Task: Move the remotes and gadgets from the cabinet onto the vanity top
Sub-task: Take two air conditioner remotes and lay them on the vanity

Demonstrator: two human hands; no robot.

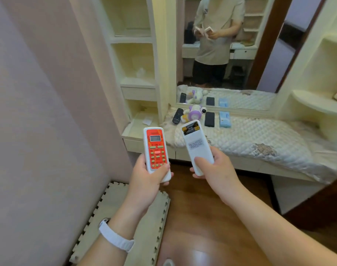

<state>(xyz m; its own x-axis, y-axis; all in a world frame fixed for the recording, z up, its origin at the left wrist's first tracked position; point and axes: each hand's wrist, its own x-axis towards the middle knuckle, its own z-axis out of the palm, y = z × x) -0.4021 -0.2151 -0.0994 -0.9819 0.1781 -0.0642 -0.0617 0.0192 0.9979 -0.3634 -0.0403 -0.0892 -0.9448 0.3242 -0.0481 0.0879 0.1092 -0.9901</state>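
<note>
My left hand [144,175] grips a white remote with a red face [156,148], screen and buttons up. My right hand [215,169] holds a second white remote [197,145] back side up, its battery bay uncovered with batteries showing. Both remotes hover in front of the vanity top [259,139], which is covered by a quilted white cloth. On that cloth, near the mirror, lie a black remote [177,116], a purple-and-white toy gadget [194,113], a black phone-like slab [210,119] and a light blue box [224,119].
A cream cabinet with open shelves [135,60] stands left of the vanity; its low shelf holds a scrap of paper [147,120]. The mirror [231,45] reflects a person. Curved shelves [317,104] are on the right. A foam mat [121,217] lies on the wooden floor.
</note>
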